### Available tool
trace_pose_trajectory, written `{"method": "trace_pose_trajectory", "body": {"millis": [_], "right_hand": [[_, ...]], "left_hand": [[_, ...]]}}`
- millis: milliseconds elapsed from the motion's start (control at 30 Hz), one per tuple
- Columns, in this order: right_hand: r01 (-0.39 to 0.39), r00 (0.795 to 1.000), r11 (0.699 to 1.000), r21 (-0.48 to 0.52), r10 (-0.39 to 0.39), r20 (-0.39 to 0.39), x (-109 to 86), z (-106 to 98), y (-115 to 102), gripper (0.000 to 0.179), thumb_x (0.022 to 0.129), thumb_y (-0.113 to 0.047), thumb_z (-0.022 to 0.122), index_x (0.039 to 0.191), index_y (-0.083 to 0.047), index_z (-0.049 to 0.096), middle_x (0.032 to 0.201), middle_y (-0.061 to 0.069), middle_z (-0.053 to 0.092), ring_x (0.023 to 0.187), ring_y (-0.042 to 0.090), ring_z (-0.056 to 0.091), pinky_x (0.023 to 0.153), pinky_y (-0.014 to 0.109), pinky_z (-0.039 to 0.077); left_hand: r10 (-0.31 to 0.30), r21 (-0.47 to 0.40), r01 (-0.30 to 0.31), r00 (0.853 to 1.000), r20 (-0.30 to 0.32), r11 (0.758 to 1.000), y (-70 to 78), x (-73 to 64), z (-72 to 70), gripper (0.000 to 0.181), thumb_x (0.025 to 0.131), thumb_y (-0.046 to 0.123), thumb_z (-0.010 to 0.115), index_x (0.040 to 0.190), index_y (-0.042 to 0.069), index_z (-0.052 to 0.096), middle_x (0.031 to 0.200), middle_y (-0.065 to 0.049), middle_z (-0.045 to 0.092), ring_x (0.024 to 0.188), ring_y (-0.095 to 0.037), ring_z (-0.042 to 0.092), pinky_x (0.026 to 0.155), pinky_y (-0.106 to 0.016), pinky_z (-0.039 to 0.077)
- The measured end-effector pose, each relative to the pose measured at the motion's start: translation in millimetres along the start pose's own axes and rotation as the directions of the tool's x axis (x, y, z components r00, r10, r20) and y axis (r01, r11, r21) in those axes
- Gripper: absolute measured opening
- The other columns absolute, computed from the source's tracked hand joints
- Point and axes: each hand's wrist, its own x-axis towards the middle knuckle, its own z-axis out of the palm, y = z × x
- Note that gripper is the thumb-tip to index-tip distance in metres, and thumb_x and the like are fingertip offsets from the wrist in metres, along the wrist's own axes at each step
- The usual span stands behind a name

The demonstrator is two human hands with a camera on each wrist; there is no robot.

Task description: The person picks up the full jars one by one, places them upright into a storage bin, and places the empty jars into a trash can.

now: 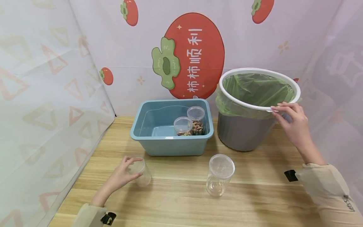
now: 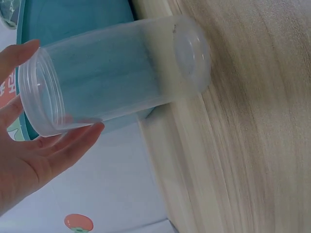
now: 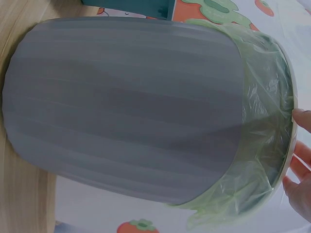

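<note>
My left hand (image 1: 120, 176) grips a clear plastic jar (image 1: 145, 177) near its top, thumb on one side and fingers on the other. In the left wrist view this jar (image 2: 107, 73) looks empty, its base at the wooden table. Over on the right, my right hand (image 1: 295, 124) pinches the white rim of a grey trash can (image 1: 244, 134) lined with a green bag (image 1: 255, 91). The right wrist view shows the thumb and fingertips at that rim (image 3: 294, 97). Another clear jar (image 1: 215, 183), lidded and empty, stands between the hands.
Behind the jars, a blue plastic basin (image 1: 170, 147) holds two lidded jars of nuts, one at the back (image 1: 197, 126) and one in front (image 1: 182, 125). The wooden table (image 1: 175, 205) meets a printed cloth backdrop (image 1: 119, 41) behind and at both sides.
</note>
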Motion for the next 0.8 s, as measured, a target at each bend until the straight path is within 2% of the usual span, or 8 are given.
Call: {"method": "trace_pose_trajectory", "body": {"millis": [167,300,667,800], "right_hand": [[0.004,1.0,1.0,-0.001,-0.004,-0.003,0.3,1,0,0.026,0.067,0.013,0.068,0.092,0.004,0.066,0.099,0.018,0.057,0.103,-0.008,0.037,0.084,0.015,0.027],[0.006,1.0,1.0,0.003,-0.006,-0.01,0.5,1,1,0.027,0.067,0.013,0.068,0.091,0.004,0.066,0.098,0.019,0.057,0.103,-0.008,0.037,0.084,0.015,0.027],[0.011,1.0,1.0,0.007,-0.01,-0.021,0.2,2,2,0.027,0.066,0.014,0.069,0.091,0.004,0.067,0.097,0.02,0.058,0.102,-0.007,0.038,0.084,0.015,0.027],[0.011,1.0,1.0,0.006,-0.01,-0.022,-0.2,3,2,0.027,0.066,0.014,0.069,0.091,0.004,0.067,0.097,0.02,0.058,0.102,-0.007,0.038,0.084,0.014,0.027]], "left_hand": [[-0.001,-0.008,0.001,1.0,-0.012,1.0,3.9,1.2,-1.2,0.046,0.069,0.022,0.075,0.111,0.015,0.058,0.097,-0.012,0.046,0.087,-0.027,0.049,0.067,-0.037,0.043],[0.012,-0.007,-0.012,0.999,-0.032,1.0,8.7,3.3,-3.0,0.045,0.07,0.023,0.075,0.111,0.016,0.058,0.097,-0.011,0.046,0.082,-0.024,0.049,0.064,-0.034,0.041],[0.13,0.036,-0.126,0.984,-0.118,0.991,24.9,12.4,-8.6,0.045,0.069,0.017,0.075,0.111,0.013,0.059,0.096,-0.005,0.049,0.08,-0.017,0.049,0.061,-0.026,0.043],[0.153,0.041,-0.149,0.979,-0.133,0.988,35.3,17.1,-10.7,0.046,0.069,0.019,0.075,0.111,0.016,0.059,0.097,-0.003,0.05,0.081,-0.015,0.05,0.059,-0.025,0.044]]}}
